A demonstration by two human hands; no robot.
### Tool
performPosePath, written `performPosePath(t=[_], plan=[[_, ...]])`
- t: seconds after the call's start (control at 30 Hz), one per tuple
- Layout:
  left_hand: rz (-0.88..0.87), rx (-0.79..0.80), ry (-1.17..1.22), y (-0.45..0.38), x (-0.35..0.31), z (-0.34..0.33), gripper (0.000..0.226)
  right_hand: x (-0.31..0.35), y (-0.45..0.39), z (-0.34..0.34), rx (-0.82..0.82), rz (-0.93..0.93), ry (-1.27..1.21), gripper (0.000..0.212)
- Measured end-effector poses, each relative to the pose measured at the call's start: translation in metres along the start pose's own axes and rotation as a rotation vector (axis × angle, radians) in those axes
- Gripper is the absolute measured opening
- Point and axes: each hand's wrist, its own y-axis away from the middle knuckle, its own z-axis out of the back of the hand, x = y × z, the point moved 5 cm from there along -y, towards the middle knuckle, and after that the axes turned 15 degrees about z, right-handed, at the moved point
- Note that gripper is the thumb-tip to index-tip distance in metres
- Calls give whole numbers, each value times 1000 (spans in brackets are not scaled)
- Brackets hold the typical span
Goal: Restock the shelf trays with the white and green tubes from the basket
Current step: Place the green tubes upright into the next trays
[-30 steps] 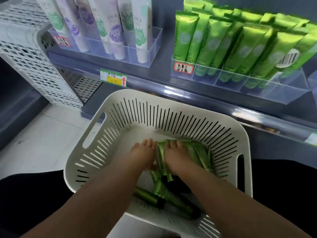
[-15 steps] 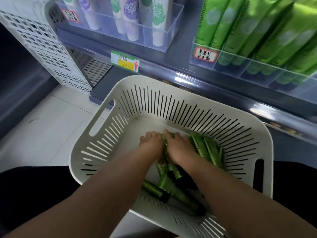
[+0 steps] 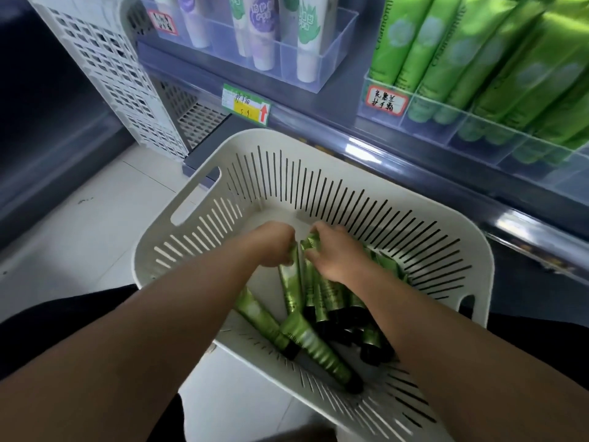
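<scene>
Pale floor tiles (image 3: 79,237) and a blue-grey shelf (image 3: 318,122) frame what we see, with a white slotted basket (image 3: 318,173) sitting below the shelf edge. Down in that basket lie the green tubes (image 3: 306,339), dark-capped and heaped toward its near right side. Our left hand (image 3: 274,247) is curled around the crimped end of one green tube (image 3: 291,288), which stands tilted above the heap. Our right hand (image 3: 331,253), just beside the left, has fingers and thumb closed on the crimped ends of a bunch of tubes (image 3: 325,295) whose caps point toward us. Up on the shelf, a clear tray (image 3: 478,135) at right holds rows of brighter green tubes (image 3: 462,59) leaning back, with a red-bordered handwritten label (image 3: 386,100) on its front. Another clear tray (image 3: 318,71) at left holds the white tubes (image 3: 306,36), caps down. A green and yellow price tag (image 3: 247,105) hangs on the shelf edge between them. White lattice crates (image 3: 105,71) stand at far left.
</scene>
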Motion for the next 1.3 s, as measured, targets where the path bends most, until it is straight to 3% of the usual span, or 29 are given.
performPosePath(t=[0.13, 0.23, 0.4, 0.53, 0.63, 0.73, 0.93, 1.03, 1.3], plan=[[-19, -121, 89, 26, -1, 21, 27, 6, 15, 25, -48, 67, -60, 32], [-42, -203, 162, 53, -9, 36, 24, 13, 28, 49, -84, 149, 62, 17], [-62, -382, 230, 102, -26, 64, 24, 19, 59, 86, -167, 210, 167, 43], [-144, -516, 291, 144, -49, 90, 23, 22, 101, 135, -392, 202, 152, 32], [-210, -614, 269, 176, -73, 111, 21, 25, 136, 174, -543, 212, 161, 12], [-289, -698, 247, 205, -102, 135, 19, 24, 169, 210, -655, 251, 165, 14], [-464, -785, 242, 257, -173, 177, 20, 2, 223, 282, -812, 184, 296, 27], [-519, -843, 247, 274, -207, 192, 21, -11, 245, 317, -872, 148, 346, 18], [-498, -868, 312, 278, -276, 224, 21, -49, 262, 382, -997, 82, 338, 19]])
